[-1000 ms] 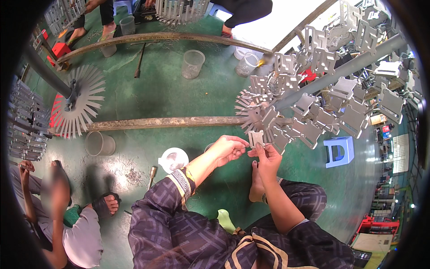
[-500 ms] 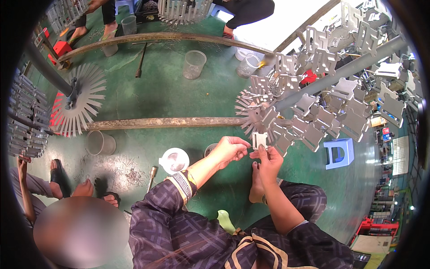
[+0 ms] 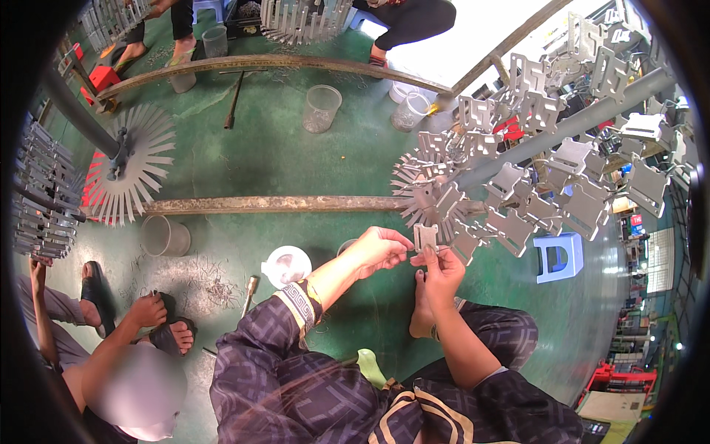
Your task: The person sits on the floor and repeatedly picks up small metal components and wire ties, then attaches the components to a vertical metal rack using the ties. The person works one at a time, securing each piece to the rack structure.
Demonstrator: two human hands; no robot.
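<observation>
A: Left hand [image 3: 379, 250] — fingertips pinched together at the left edge of the small flat metal plate [image 3: 425, 237]. Pinch seen, though what sits between the tips too small to tell.

B: Plate position?

A: Held upright between both hands, above the green floor [image 3: 296, 163], just beside the spiked hub [image 3: 425, 196] of the loaded rack bar [image 3: 562, 133].

B: Right hand [image 3: 442, 272]?

A: Closed on the plate from below, thumb and fingers pressed on the lower edge.

B: Handling estimate?

A: Thin stamped sheet — judged light, stiff, not fragile. Smooth faces, probably slippery; cut edges likely sharp. Best taken by the flat faces near the rim, away from the notches.
</observation>
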